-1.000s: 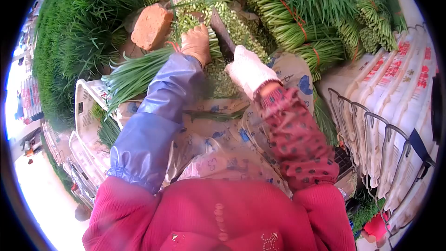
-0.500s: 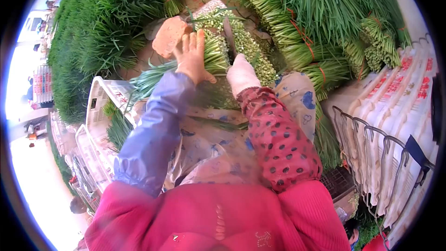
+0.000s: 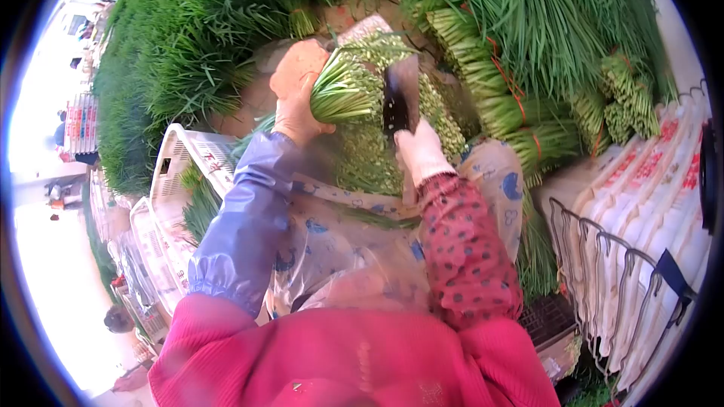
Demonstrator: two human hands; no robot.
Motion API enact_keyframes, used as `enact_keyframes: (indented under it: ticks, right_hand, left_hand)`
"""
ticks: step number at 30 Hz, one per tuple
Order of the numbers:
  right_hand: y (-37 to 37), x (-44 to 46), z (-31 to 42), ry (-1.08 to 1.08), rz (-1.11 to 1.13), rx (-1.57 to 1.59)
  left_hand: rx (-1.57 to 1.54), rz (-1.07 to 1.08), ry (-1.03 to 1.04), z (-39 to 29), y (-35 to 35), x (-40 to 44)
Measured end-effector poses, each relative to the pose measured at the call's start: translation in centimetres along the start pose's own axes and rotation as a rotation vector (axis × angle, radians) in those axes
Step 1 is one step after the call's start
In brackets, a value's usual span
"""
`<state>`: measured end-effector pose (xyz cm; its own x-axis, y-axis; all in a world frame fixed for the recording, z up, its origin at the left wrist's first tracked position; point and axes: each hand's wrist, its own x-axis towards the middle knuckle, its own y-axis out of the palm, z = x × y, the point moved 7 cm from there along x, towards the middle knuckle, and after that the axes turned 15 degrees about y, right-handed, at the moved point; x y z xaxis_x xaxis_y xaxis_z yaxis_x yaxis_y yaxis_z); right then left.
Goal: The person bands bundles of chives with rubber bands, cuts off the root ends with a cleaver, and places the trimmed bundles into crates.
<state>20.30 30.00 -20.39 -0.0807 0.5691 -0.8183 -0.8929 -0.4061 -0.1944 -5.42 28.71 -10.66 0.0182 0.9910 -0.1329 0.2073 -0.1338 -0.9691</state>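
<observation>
My bare left hand [image 3: 300,111] is wrapped round a bunch of garlic chives [image 3: 343,92], its pale cut ends facing right. Just beyond that hand lies an orange brick-like block [image 3: 296,62]. A white glove covers my right hand [image 3: 424,152], which is closed on a cleaver [image 3: 405,90]; the handle is mostly hidden in the grip. The broad blade stands to the right of the bunch, apart from it. Chopped stem bits [image 3: 362,162] lie heaped beneath and around the blade, with a patterned pale board [image 3: 367,26] showing at the far end.
Loose chives [image 3: 173,53] are piled high on the left. Bunches tied with red bands [image 3: 483,75] are stacked on the right. A white plastic crate [image 3: 177,152] stands near my left sleeve, and white crates with metal handles [image 3: 626,226] are at the right.
My left hand has gone from lying spread on the chives to gripping the bunch, which is now raised and turned. The cleaver has moved right, away from the bunch, its blade face now showing.
</observation>
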Motion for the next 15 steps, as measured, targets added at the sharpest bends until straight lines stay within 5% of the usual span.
enact_keyframes:
  ticks: [1,3,4,6,9,11,13,15]
  right_hand:
    - [0.0,-2.0,0.1,0.068,0.138,0.047]
    - [-0.2,-3.2,0.8,-0.068,0.027,-0.292]
    - [-1.0,-4.2,0.8,0.036,-0.108,-0.554]
    - [-2.0,-6.6,2.8,-0.139,-0.246,-0.555]
    - [-3.5,-13.6,8.3,-0.783,-0.419,-0.216]
    - [-3.5,-18.1,11.3,-0.865,-0.231,-0.047]
    - [-2.6,-22.9,13.5,-0.85,-0.221,-0.3]
    - [-1.7,-25.2,13.9,-0.82,-0.434,-0.578]
  left_hand:
    - [-0.088,-0.048,0.008,0.6,-0.9,-0.7]
    - [-0.11,-0.253,0.097,1.4,-2.3,-2.0]
    - [-0.233,-0.33,0.161,1.4,-3.1,-2.5]
    - [-0.47,-0.436,0.239,0.4,-5.0,-3.8]
    - [-0.315,-0.479,0.237,-1.2,-6.1,-5.7]
    - [-0.303,-0.491,0.288,-3.3,-6.6,-6.7]
    - [-0.018,-0.701,0.359,-6.9,-8.4,-8.6]
    - [-0.028,-0.717,0.369,-7.7,-7.8,-9.2]
